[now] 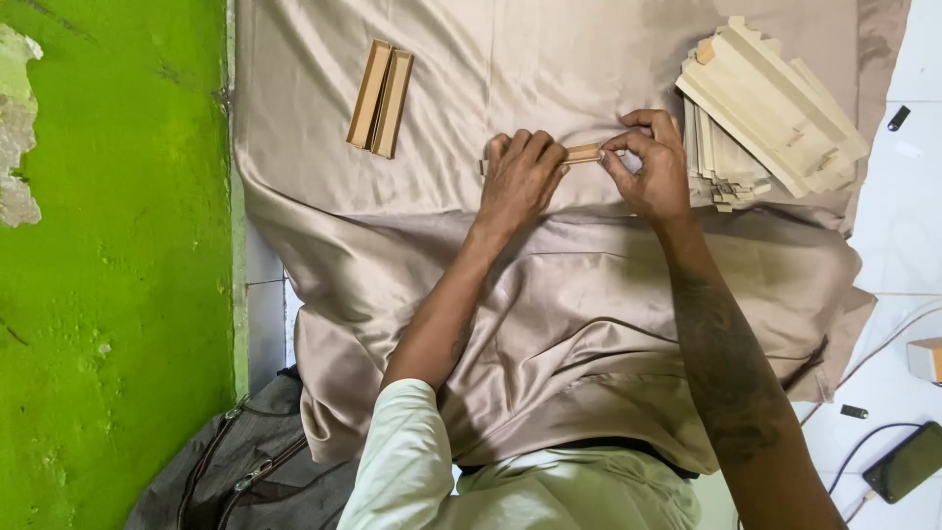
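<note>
Both my hands work on one long narrow cardboard box piece [583,153] lying on a beige satin cloth [549,285]. My left hand [520,180] presses down over its left part, fingers curled on it. My right hand [650,162] pinches its right end between thumb and fingers. Most of the piece is hidden under my hands.
Two folded tan narrow boxes [381,97] lie side by side at the upper left of the cloth. A stack of flat pale cardboard blanks [767,110] sits at the upper right. A green wall [108,265], a grey bag [235,461], a phone [908,461] with cable on white floor.
</note>
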